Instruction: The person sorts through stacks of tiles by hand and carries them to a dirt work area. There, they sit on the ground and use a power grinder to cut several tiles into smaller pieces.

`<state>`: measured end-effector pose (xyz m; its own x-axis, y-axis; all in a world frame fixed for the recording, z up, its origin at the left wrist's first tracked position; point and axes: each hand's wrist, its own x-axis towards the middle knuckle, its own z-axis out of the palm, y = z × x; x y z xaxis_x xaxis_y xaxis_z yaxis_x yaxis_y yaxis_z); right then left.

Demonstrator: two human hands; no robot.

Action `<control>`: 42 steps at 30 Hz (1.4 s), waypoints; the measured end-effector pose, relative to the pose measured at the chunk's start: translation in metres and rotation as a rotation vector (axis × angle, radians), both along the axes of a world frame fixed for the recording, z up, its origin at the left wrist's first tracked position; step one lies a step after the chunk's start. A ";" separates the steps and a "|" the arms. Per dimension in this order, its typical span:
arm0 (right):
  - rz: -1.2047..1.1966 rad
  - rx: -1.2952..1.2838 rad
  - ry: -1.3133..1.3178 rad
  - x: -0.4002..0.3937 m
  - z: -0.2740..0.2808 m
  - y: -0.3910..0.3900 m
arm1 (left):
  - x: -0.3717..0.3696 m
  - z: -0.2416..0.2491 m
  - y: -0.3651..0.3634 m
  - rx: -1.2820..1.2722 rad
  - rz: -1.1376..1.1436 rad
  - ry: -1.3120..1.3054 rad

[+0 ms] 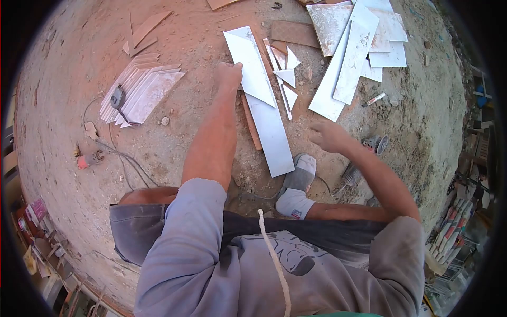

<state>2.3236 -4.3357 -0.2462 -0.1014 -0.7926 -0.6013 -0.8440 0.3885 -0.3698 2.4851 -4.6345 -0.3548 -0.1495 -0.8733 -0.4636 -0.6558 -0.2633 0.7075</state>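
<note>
Two white tile pieces lie overlapped in front of me, a slanted-end tile [248, 66] on top of a longer tile [272, 140]. My left hand [229, 75] is at the left edge of the upper tile, its fingers curled onto that edge. Beneath them shows a brown strip [251, 124]. My right hand [326, 136] hovers over the dirt right of the long tile, touching no tile, fingers apart and nothing in it. Small triangular offcuts [286, 77] lie just right of the tiles.
At left are stacked cut tiles [150, 95] with a tape measure [118, 98] on them, and a red tool [90, 159] with cables. More long tiles [356, 58] lie at upper right, near a marker [374, 99]. An angle grinder [369, 148] is beside my right forearm.
</note>
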 end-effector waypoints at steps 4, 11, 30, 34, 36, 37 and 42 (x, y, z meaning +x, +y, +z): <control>-0.120 0.148 -0.017 -0.039 0.046 0.063 | 0.000 0.001 -0.002 -0.021 -0.044 -0.047; -0.694 0.106 -0.053 -0.031 0.011 0.199 | 0.001 -0.023 -0.006 0.025 0.019 0.105; -1.493 -0.105 0.504 -0.033 -0.116 0.231 | 0.005 -0.005 0.026 -0.059 0.143 0.197; -1.554 -0.258 0.376 -0.038 -0.113 0.237 | 0.018 0.016 0.045 -0.223 0.115 0.113; -1.577 -0.300 0.346 -0.035 -0.100 0.233 | 0.024 0.044 0.059 -0.244 0.118 0.137; -1.574 -0.321 0.345 -0.034 -0.092 0.229 | 0.026 0.054 0.064 -0.251 0.111 0.149; -1.338 -0.715 -0.020 -0.050 -0.032 0.188 | 0.022 0.082 0.109 -0.375 0.021 0.186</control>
<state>2.2739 -4.1477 -0.2784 -0.9579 -0.2437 -0.1517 -0.0190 0.5811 -0.8136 2.5072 -4.5256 -0.2724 -0.1808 -0.9803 -0.0795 -0.5054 0.0233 0.8626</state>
